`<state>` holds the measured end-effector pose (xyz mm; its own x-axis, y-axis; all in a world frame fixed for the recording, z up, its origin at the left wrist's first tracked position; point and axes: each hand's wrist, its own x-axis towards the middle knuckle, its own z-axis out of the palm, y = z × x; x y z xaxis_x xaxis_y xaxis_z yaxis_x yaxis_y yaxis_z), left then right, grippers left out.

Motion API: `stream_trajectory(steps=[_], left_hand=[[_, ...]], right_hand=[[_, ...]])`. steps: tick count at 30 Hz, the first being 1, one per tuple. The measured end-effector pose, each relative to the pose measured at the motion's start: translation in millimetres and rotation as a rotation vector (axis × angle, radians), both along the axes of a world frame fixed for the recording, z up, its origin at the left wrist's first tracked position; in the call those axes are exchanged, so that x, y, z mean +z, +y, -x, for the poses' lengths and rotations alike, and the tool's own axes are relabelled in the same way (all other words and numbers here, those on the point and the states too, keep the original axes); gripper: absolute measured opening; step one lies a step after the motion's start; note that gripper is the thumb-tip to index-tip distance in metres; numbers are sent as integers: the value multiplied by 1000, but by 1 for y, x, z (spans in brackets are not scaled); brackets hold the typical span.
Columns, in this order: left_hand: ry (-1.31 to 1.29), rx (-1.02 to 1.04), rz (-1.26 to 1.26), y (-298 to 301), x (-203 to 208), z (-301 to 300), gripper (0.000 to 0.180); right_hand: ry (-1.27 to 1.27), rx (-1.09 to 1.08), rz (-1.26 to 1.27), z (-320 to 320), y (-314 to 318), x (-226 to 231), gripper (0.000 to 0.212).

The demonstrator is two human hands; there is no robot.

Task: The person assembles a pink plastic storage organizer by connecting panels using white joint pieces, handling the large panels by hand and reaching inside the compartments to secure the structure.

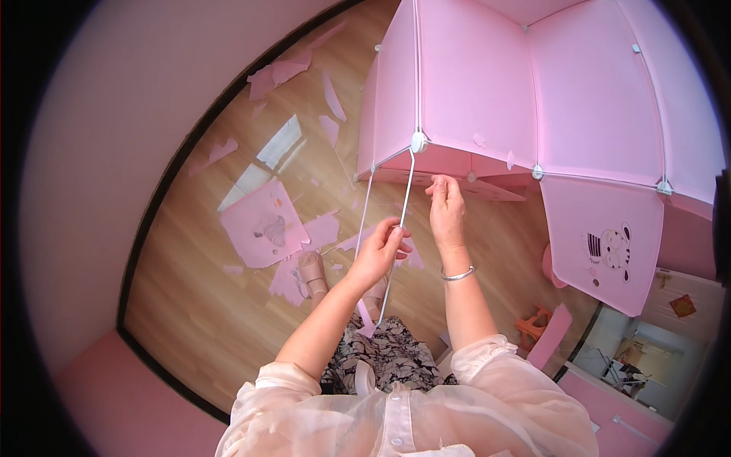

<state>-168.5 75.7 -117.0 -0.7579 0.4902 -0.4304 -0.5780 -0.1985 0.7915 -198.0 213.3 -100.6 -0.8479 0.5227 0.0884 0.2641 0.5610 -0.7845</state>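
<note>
A white wire frame (410, 186) runs from a round white connector (418, 142) on the front corner of a pink panel storage cabinet (476, 72) down toward my lap. My left hand (378, 253) is closed around one of its rods, about halfway along. A pink scrap (366, 324) hangs at the frame's low end, above my patterned skirt. My right hand (449, 217), with a silver bangle on the wrist, is raised just right of the rod, below the cabinet's lower edge. Its fingers are pressed together; whether anything small is between them is hidden.
Torn pink sheet pieces (278, 72) are scattered over the wooden floor (190, 251). A larger printed pink panel (263, 225) lies by my feet. At right a pink door with an animal print (609, 251) hangs out from the cabinet. An orange stool (533, 324) stands lower right.
</note>
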Motion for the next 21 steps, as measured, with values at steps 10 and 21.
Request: stream_trajectory(steps=[10,21], left_hand=[[-191,258,-182,76,-4,-15,16],[-258,101,-401,111,-27,-6,44]], right_hand=[[-430,84,106,65,26,18,60],[-336,-66,390,73,0,9,53]])
